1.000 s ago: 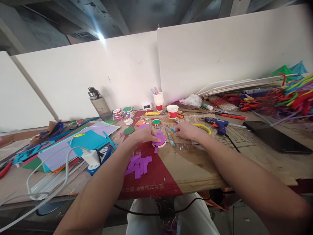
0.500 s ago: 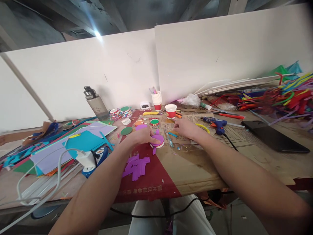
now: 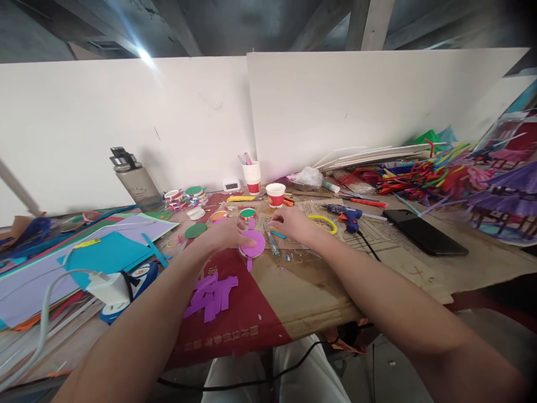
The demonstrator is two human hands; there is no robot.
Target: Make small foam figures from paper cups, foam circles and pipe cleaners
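Observation:
My left hand [image 3: 229,235] is closed on a round purple paper disc [image 3: 254,243], its thumb lying over the top and its fingers round the far left side. Narrow purple tabs stick out from the disc's near and far edges, and a pale rim shows beneath it. My right hand [image 3: 293,225] is closed, its fingers curled together above the cardboard; anything inside them is hidden. Between the hands lie a clear craft knife or pen [image 3: 272,242] and a blue strip [image 3: 278,234]. Loose purple strips [image 3: 213,296] lie in a pile in front of my left hand.
A red-and-white paper cup [image 3: 276,196], a stack of cups [image 3: 252,179] and a green-topped piece [image 3: 247,214] stand behind. To the right are yellow-handled scissors [image 3: 329,225], a blue glue gun [image 3: 350,215] and a black phone [image 3: 423,232]. A bottle [image 3: 136,182] stands back left.
The view has turned to the right, so things appear further left. My left hand still holds the purple disc. My right hand stays near the blue strip, its fingers now curled in more.

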